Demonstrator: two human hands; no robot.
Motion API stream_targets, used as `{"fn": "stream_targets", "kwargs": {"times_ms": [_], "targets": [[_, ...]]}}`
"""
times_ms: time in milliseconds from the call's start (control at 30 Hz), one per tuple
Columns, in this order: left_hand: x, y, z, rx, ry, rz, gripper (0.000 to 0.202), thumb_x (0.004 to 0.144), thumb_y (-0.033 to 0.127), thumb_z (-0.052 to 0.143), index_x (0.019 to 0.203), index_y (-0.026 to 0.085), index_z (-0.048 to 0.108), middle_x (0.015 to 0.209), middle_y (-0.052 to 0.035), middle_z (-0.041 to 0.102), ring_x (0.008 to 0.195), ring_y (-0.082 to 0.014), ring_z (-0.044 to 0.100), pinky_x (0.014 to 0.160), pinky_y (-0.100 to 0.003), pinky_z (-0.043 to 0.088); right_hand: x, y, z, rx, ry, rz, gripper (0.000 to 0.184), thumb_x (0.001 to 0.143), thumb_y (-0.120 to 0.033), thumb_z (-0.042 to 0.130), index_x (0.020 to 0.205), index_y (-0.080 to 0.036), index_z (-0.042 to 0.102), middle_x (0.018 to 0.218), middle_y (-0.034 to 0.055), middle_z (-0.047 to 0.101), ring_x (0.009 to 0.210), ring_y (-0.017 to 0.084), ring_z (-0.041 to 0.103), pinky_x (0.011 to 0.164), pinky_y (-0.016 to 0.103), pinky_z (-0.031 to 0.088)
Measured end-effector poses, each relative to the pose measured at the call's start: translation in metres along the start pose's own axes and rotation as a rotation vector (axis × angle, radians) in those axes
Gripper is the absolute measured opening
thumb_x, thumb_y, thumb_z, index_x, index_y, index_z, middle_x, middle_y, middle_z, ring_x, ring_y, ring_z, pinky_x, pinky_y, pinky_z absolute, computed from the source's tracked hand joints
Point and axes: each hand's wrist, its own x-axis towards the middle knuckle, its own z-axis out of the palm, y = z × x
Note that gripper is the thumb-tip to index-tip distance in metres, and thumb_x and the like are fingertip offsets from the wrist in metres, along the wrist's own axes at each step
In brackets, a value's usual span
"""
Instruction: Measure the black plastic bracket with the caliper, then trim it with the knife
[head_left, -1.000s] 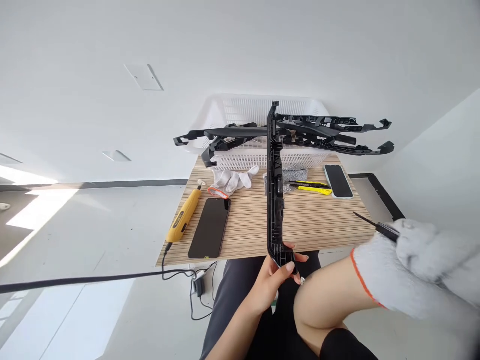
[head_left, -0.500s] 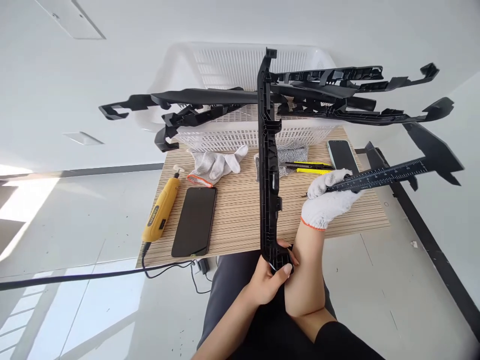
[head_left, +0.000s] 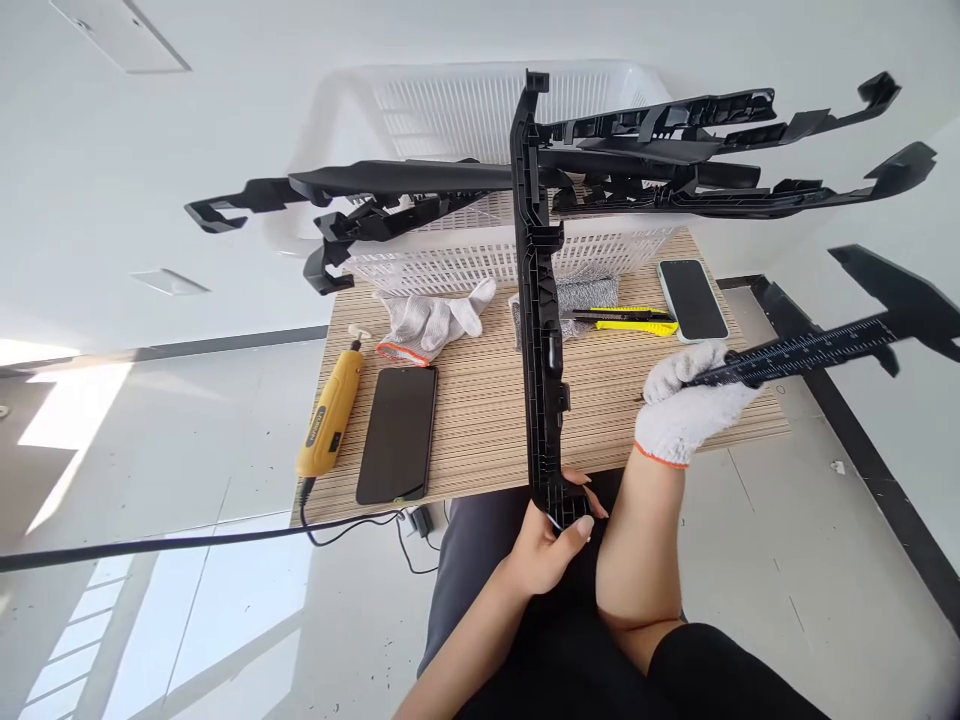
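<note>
The left hand (head_left: 546, 552) pinches the upright black trim piece (head_left: 541, 350) by its lower end, presumably so its length stands free before the white basket (head_left: 431, 268), while the gloved right hand (head_left: 688, 408) (palm hidden) seems closed around the caliper (head_left: 817, 352), measuring end clear.

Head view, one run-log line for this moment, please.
left hand: holds black part by near end; right hand: gloved, holds caliper; table: yellow tool, dark phone; basket: other black parts overhanging

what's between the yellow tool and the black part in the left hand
In the head view, a dark phone lies between the yellow tool and the black part, a white glove farther back.
</note>
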Motion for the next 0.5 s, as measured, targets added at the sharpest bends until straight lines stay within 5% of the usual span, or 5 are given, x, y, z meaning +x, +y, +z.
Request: {"fn": "stream_targets", "kwargs": {"times_ms": [67,167,500], "targets": [[0.000,0.001,-0.001,0.010,0.005,0.011,0.034,0.094,0.035,0.061,0.123,0.022,0.048,0.094,-0.0057,0.069,0.073,-0.0127,0.058,0.068,-0.026,0.048,-0.012,-0.007,-0.012,0.184,0.163,0.165,0.060,0.089,-0.058,-0.006,0.064,-0.027,0.039,0.051,-0.0026,0.021,0.035,0.017,0.026,0.034,0.029,0.026],[0.000,0.001,-0.002,0.016,0.006,0.020,0.033,0.094,0.033,0.061,0.123,0.023,0.049,0.093,-0.0048,0.069,0.075,-0.0133,0.060,0.070,-0.027,0.049,-0.028,-0.015,-0.028,0.298,0.185,0.229,0.045,0.087,-0.057,0.012,0.057,-0.028,0.028,0.047,-0.0014,0.024,0.033,0.016,0.026,0.031,0.028,0.022],[0.000,0.003,-0.001,0.041,0.015,0.038,0.031,0.093,0.032,0.062,0.120,0.022,0.049,0.091,-0.0042,0.069,0.072,-0.0129,0.060,0.065,-0.025,0.048,-0.027,-0.013,-0.034,0.482,0.237,0.404,0.057,0.078,-0.073,0.034,0.050,-0.024,0.029,0.043,-0.0050,0.022,0.032,0.010,0.022,0.029,0.022,0.016]]}}
